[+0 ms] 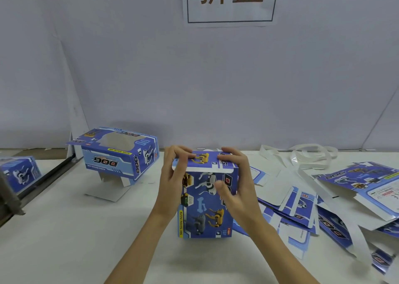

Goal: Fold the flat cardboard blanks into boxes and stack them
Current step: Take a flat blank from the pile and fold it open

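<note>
Hands are gripping an upright blue box (207,206) standing mid-table: the left hand (174,175) is pinching the top flap's left end, while the right hand (235,182) is curling over its right end, thumb pressing the front panel. A folded box (121,154) is sitting far left. Flat blanks (306,201) are lying spread to the right on the white table (86,240).

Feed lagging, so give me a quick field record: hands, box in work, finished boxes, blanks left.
left hand: grips top-left of the upright box
right hand: fingers on the top flap, thumb on the front
top flap: folded down over the top
finished box: far left on the table, lying with its window up
blanks: loose flat pile at right
sign: on the wall
</note>
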Tool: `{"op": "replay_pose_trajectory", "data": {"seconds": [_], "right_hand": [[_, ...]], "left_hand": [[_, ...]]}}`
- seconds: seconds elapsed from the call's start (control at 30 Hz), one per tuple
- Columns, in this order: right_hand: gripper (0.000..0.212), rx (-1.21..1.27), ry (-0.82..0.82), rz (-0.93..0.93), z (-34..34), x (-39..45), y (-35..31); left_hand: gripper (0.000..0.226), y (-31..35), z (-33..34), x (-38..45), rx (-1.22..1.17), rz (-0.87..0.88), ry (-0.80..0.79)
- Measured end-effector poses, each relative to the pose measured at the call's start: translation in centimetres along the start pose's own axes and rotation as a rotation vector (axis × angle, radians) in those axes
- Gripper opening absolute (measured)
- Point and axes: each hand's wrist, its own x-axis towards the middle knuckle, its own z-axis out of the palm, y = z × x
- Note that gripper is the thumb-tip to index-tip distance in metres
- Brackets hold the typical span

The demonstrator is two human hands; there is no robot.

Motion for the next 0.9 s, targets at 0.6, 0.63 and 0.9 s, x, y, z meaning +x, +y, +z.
{"op": "replay_pose_trajectory", "data": {"seconds": [0.6,0.63,0.9], "right_hand": [[0.037,0.274,0.146,0.272,-0.1,1.1,-3.5],[0.035,0.261,0.149,0.256,-0.1,1.1,-3.6],[0.025,0.243,0.129,0.208,-0.2,0.7,-2.8]], "left_hand": [[0.045,3.0,1.1,-0.2,0.121,0.070,-0.091],[0.041,3.2,1.1,-0.2,0.117,0.072,-0.095],[0.035,2.1,0.3,0.1,0.169,0.121,-0.200]]}}
